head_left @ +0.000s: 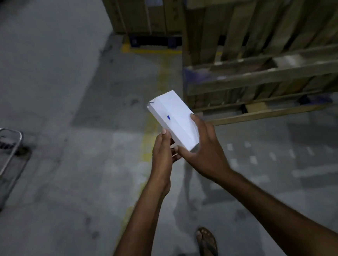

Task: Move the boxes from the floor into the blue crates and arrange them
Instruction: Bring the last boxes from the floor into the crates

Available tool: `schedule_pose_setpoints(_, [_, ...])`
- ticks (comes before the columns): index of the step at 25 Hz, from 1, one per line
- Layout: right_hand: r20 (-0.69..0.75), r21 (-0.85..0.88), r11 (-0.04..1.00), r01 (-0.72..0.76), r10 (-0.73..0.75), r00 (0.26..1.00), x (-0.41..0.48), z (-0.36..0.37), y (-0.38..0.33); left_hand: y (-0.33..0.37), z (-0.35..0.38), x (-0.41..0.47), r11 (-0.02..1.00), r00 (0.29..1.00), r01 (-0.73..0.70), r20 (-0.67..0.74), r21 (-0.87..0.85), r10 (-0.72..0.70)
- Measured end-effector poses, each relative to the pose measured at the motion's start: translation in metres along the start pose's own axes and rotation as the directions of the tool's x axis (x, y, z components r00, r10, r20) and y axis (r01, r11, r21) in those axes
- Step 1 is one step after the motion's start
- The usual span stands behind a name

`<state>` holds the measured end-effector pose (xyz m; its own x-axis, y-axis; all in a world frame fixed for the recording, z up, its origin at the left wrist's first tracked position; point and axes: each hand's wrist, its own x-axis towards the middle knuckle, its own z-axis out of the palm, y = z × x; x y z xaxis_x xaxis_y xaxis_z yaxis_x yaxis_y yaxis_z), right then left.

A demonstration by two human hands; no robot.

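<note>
Carrying step: left hand (162,148) and right hand (201,145) both grip a white box (173,119), held near the pallet (261,76). No crate visible, seemingly; next, find one.

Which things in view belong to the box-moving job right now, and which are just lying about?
Belongs to the job:
- white box, held between the left hand and the right hand
- no blue crate is in view

Lying about:
- metal trolley, far left
- wooden pallets, right
- stacked cartons, behind
- yellow floor line
</note>
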<state>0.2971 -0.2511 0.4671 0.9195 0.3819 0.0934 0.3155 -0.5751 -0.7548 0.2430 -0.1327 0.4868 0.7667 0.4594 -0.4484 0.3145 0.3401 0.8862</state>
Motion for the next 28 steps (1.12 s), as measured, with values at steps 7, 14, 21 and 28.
schedule_pose_setpoints(7, [-0.301, -0.085, 0.995, -0.054, 0.026, 0.953, -0.09, -0.209, -0.046, 0.095, 0.107, -0.139, 0.967, 0.939, -0.22, 0.294, 0.125, 0.176])
schedule_pose_setpoints(14, [-0.539, -0.169, 0.961, -0.221, 0.097, 0.836, -0.251, -0.369, -0.035, 0.095, 0.222, -0.286, 0.922, 0.782, -0.357, 0.588, 0.148, 0.208])
schedule_pose_setpoints(21, [-0.761, -0.164, 0.892, -0.422, 0.157, 0.629, -0.455, -0.514, 0.0, 0.036, 0.354, -0.454, 0.899, 0.584, -0.411, 0.801, 0.149, 0.134])
schedule_pose_setpoints(28, [-0.873, -0.109, 0.807, -0.581, 0.201, 0.443, -0.657, -0.656, 0.046, -0.053, 0.504, -0.631, 0.928, 0.376, -0.359, 0.925, 0.104, 0.042])
